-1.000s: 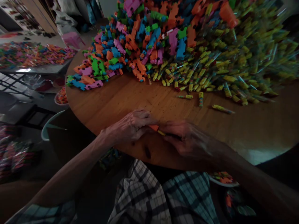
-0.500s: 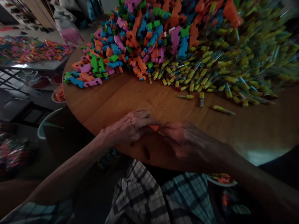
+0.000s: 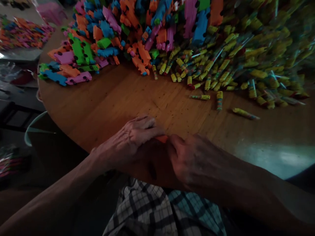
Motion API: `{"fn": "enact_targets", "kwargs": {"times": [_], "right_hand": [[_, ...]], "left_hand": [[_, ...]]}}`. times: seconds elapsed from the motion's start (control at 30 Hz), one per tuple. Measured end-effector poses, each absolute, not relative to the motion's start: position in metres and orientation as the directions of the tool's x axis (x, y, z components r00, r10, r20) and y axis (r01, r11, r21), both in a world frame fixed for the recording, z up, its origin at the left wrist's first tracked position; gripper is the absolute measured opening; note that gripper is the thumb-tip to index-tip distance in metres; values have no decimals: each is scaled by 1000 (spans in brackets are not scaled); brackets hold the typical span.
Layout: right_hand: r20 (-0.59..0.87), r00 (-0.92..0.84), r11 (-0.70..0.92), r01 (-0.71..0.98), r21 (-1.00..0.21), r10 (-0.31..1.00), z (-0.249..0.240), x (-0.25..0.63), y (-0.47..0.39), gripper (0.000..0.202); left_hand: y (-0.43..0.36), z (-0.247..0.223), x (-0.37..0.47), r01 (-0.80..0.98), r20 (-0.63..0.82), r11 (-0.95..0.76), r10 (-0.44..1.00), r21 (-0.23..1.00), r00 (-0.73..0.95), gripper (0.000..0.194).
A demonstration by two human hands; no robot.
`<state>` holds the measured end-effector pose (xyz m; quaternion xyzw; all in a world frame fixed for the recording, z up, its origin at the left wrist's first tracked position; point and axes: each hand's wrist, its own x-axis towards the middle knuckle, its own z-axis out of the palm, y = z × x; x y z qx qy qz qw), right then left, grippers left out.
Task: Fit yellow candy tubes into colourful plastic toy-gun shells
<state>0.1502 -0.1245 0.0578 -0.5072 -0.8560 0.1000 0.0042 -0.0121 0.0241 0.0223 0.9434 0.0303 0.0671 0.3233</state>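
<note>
Low over the near edge of the table, my left hand point(image 3: 135, 136) is closed around an orange plastic toy piece point(image 3: 161, 138), most of it covered by the fingers. It looks like the toy vehicles in the pile, though its full shape is hidden. My right hand point(image 3: 188, 155) is closed at the right end of that piece, fingertips pinched together; what they hold is hidden. Beyond the hands lie toy vehicles point(image 3: 105, 50) in orange, blue, green and pink. To their right spreads a heap of small yellow-wrapped candy tubes point(image 3: 223, 70).
Three candy tubes lie apart from the heap, one of them a slanted tube point(image 3: 245, 113) at the right. The round wooden table point(image 3: 110, 98) curves away at left. Past its edge stand a pale green tub point(image 3: 31, 131) and another table piled with toys point(image 3: 24, 34).
The view has tilted down and shifted closer to the table. Both hands stay together at the orange piece. A yellow bit seen by the right fingertips earlier is now out of sight.
</note>
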Motion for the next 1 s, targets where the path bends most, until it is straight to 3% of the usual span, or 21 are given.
{"fn": "enact_targets", "kwargs": {"times": [0.1,0.27,0.43,0.63,0.83,1.0], "right_hand": [[-7,-431,428,898,-101,902,47,146,-137,17],[6,-480,475,867,-149,877,39,157,-140,19],[-75,-579,572,815,-97,812,48,167,-125,16],[-101,-509,500,860,-103,855,43,155,-131,18],[5,-429,429,903,-41,903,42,146,-133,25],[-86,-452,445,891,-93,888,45,155,-130,29]], "left_hand": [[27,21,-9,-13,124,-784,82,620,989,23],[36,17,-7,-98,140,-788,-15,608,990,29],[32,15,-12,-80,191,-786,49,612,980,36],[23,11,-16,6,186,-770,162,638,969,32],[26,10,-15,-3,186,-793,139,610,973,22],[26,11,-15,-7,205,-810,140,587,969,21]]}}
